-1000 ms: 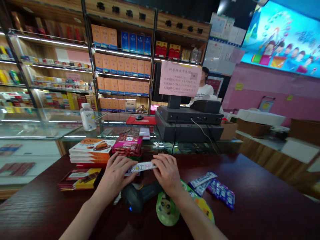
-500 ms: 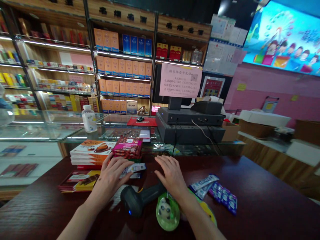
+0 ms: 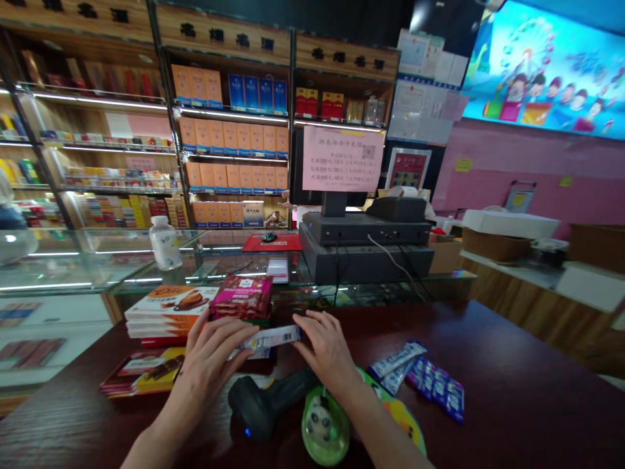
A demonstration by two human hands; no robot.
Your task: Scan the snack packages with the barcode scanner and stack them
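Note:
A slim white and blue packet [image 3: 276, 337] with a barcode is stretched between my two hands. My left hand [image 3: 215, 348] grips its left end, thumb underneath and fingers over the top. At the right end, the thumb and fingers of my right hand [image 3: 325, 352] pinch it. Another blue and white packet [image 3: 261, 354] lies partly hidden just below it. Below my hands rests a dark barcode scanner [image 3: 261, 404] with a blue light. A green toy capsule with a panda figure [image 3: 322, 426] sits under my right wrist, on a green and yellow item [image 3: 403, 423].
Behind my left hand are stacked white and orange boxes [image 3: 166, 309], pink and brown chocolate packs [image 3: 241, 296] and yellow and red chocolate bars [image 3: 146, 372]. Blue and white sachets [image 3: 398, 365] and purple sachets [image 3: 439, 387] lie right. Beyond stand a white bottle [image 3: 165, 244] and a cash register [image 3: 366, 247].
My right hand has closed on the right end of the packet. The packet is now lifted and held level between both hands. The view has shifted slightly.

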